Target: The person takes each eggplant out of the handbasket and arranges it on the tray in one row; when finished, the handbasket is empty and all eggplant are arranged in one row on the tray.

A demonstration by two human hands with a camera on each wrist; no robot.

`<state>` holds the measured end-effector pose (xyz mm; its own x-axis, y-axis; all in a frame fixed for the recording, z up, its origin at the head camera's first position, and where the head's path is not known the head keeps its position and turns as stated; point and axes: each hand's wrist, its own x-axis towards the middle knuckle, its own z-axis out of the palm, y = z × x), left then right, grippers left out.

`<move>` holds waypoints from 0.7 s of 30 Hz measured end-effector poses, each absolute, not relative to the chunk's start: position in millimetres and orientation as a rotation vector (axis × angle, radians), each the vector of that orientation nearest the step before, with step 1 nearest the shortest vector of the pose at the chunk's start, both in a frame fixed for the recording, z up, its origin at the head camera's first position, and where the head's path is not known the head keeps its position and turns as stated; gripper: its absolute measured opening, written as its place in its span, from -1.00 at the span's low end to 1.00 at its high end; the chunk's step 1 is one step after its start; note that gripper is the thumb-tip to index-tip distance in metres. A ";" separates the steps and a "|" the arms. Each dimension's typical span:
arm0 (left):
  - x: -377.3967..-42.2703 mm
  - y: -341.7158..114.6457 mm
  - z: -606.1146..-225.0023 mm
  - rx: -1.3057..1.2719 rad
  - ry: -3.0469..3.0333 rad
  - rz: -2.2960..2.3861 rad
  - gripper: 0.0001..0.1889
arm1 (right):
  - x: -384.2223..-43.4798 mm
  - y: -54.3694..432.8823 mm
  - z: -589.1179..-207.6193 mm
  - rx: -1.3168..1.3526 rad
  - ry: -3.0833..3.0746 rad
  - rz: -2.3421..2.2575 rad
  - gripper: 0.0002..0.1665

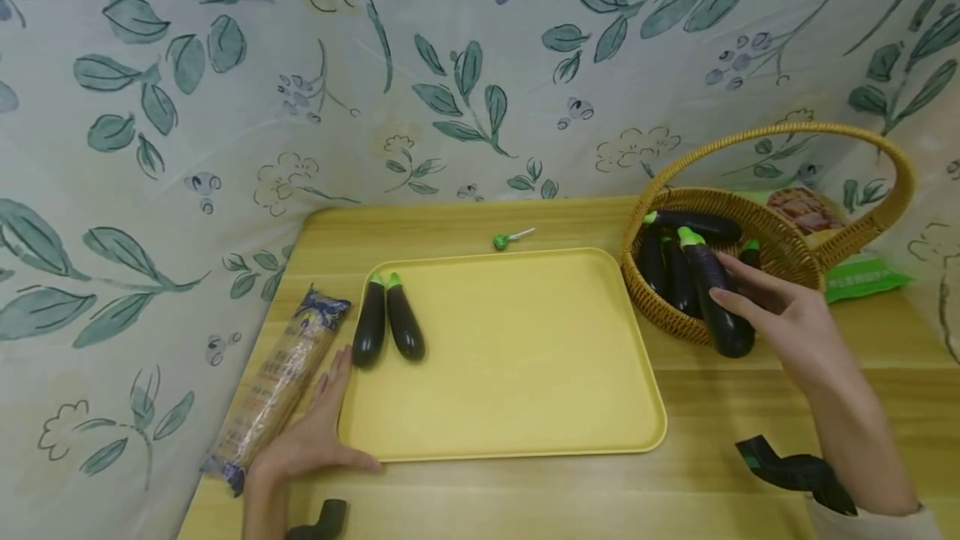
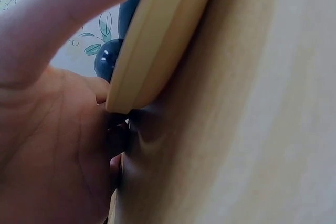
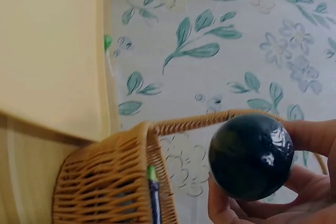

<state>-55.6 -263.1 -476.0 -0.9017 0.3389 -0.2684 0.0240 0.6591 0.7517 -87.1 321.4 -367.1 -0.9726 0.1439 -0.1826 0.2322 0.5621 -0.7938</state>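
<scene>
My right hand (image 1: pixel 780 315) grips an eggplant (image 1: pixel 716 298) over the front rim of a wicker basket (image 1: pixel 675 319); in the right wrist view that eggplant's (image 3: pixel 251 157) round dark end faces the camera, with thumb and fingers about it. Several more eggplants (image 1: pixel 678 277) lie inside the basket. Along the left edge of a yellow tray (image 1: pixel 510 357), two eggplants (image 1: pixel 406 319) lie side by side with green tops toward the back. At the tray's near left corner my left hand (image 1: pixel 318 432) is spread, touching the rim; the left wrist view shows its palm (image 2: pixel 52 145) against the tray edge (image 2: pixel 152 40).
A long clear packet (image 1: pixel 273 382) with blue ends lies left of the tray. Behind the tray is a green lollipop (image 1: pixel 502 242). Green packaging (image 1: pixel 866 276) sits behind the basket at right. The basket's tall handle (image 1: pixel 780 130) arches over it. A patterned cloth (image 1: pixel 480 90) hangs behind the table.
</scene>
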 end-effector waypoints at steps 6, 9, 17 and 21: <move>-55.5 -264.1 -475.7 0.294 2.494 1.122 0.73 | -75.9 311.9 -356.8 0.120 2.632 -1.397 -0.25; -55.7 -264.1 -475.4 0.293 2.498 1.120 0.73 | -74.3 302.8 -352.8 0.014 2.586 -1.479 -0.27; -55.5 -263.8 -475.3 0.296 2.494 1.126 0.73 | -80.4 267.0 -341.4 -0.170 2.578 -1.491 -0.30; -55.1 -263.7 -475.2 0.291 2.500 1.114 0.73 | -87.0 244.2 -337.2 -0.217 2.557 -1.491 -0.30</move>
<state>-55.1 -263.7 -475.2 -0.9038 0.3382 -0.2622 0.0311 0.6630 0.7480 -87.0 244.2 -337.2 -0.9743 -0.2120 -0.0762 -0.0381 0.4885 -0.8717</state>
